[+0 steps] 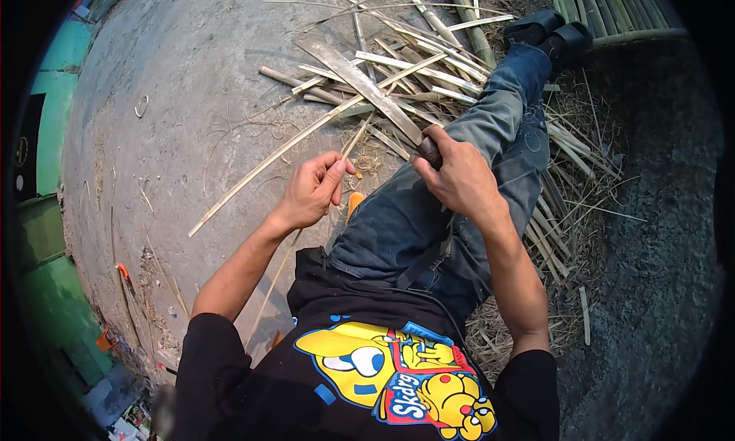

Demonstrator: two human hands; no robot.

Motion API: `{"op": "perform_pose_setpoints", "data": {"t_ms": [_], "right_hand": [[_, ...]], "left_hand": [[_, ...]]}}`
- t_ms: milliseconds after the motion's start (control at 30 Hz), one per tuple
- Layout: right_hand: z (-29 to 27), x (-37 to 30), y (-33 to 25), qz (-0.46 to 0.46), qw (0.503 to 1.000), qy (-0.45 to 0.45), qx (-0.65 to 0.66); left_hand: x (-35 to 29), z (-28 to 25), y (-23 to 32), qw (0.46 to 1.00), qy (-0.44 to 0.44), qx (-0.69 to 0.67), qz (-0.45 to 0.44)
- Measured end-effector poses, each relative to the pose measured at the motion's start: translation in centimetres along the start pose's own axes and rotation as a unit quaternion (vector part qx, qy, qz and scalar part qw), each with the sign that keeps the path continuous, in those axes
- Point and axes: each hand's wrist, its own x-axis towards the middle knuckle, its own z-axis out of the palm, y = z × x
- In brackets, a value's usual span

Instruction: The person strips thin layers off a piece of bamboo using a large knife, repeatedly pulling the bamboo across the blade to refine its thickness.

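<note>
My left hand (310,192) is closed in a pinch on a thin bamboo strip (357,137). One end of the strip runs up toward the blade, and the other trails down past my left forearm. My right hand (465,178) grips the dark handle of a machete (358,80) above my thigh, its long blade slanting up and to the left. A longer pale bamboo strip (264,165) crosses near the blade; whether the two touch I cannot tell. Split bamboo pieces (440,73) lie in a loose heap beyond the blade.
My outstretched legs in jeans (398,215) end in dark sandals (570,39). Bamboo poles (605,8) lie side by side at the far right. Shavings and slats (551,234) litter the ground right of my legs. A green wall (57,150) borders the concrete floor (184,81) at left.
</note>
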Motion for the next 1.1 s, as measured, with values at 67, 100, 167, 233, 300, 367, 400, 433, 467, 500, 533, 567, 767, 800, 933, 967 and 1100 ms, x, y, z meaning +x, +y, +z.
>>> {"op": "perform_pose_setpoints", "data": {"t_ms": [67,100,167,233,300,367,400,433,467,500,533,567,767,800,933,967,1100], "right_hand": [[0.8,-1.0,1.2,-0.011,1.0,0.01,0.018],[1.0,-1.6,1.6,0.001,1.0,0.016,0.016],[0.9,-2.9,2.3,0.017,0.999,0.024,0.013],[0.6,-4.4,3.5,0.053,0.996,0.012,-0.071],[0.7,-5.6,5.5,0.059,0.995,0.031,-0.081],[0.4,-6.3,6.4,0.103,0.991,0.037,-0.077],[0.5,-6.4,6.9,0.106,0.991,0.041,-0.077],[0.7,-6.3,7.7,0.129,0.989,0.034,-0.064],[1.2,-6.4,8.4,0.151,0.987,0.027,-0.051],[1.8,-6.7,8.9,0.148,0.989,0.028,-0.007],[2.0,-6.8,8.5,0.143,0.989,0.026,-0.002],[2.5,-6.9,8.0,0.135,0.99,0.03,-0.004],[2.1,-5.9,9.3,0.123,0.99,0.054,-0.033],[1.8,-5.6,9.7,0.134,0.988,0.069,-0.035],[3.4,-6.4,7.3,0.11,0.992,0.048,-0.024],[4.0,-6.7,7.5,0.073,0.995,0.046,-0.045],[2.5,-5.1,10.0,0.117,0.987,0.091,-0.066]], "left_hand": [[-0.5,1.6,0.4,0.988,-0.064,-0.122,-0.072],[-0.4,2.5,-0.2,0.98,-0.088,-0.154,-0.085],[-0.2,4.9,-0.2,0.968,-0.102,-0.213,-0.09],[0.3,7.2,-0.3,0.952,-0.116,-0.268,-0.094],[0.9,9.0,-1.0,0.952,-0.143,-0.239,-0.125],[1.9,9.4,-1.3,0.95,-0.168,-0.225,-0.136],[2.5,9.5,-1.3,0.948,-0.186,-0.212,-0.148],[2.9,9.5,-1.1,0.937,-0.196,-0.24,-0.163],[3.0,9.6,-1.0,0.936,-0.2,-0.238,-0.162],[3.0,9.6,-0.9,0.935,-0.204,-0.234,-0.172],[3.0,9.6,-0.9,0.934,-0.204,-0.23,-0.184],[2.9,9.6,-1.1,0.932,-0.206,-0.23,-0.192],[1.3,9.2,-1.8,0.909,-0.217,-0.304,-0.184],[1.3,9.3,-1.8,0.909,-0.219,-0.302,-0.185],[1.4,9.5,-1.5,0.92,-0.192,-0.281,-0.195],[1.3,9.4,-1.6,0.918,-0.189,-0.286,-0.199],[0.8,9.5,-1.7,0.913,-0.187,-0.299,-0.205]]}}
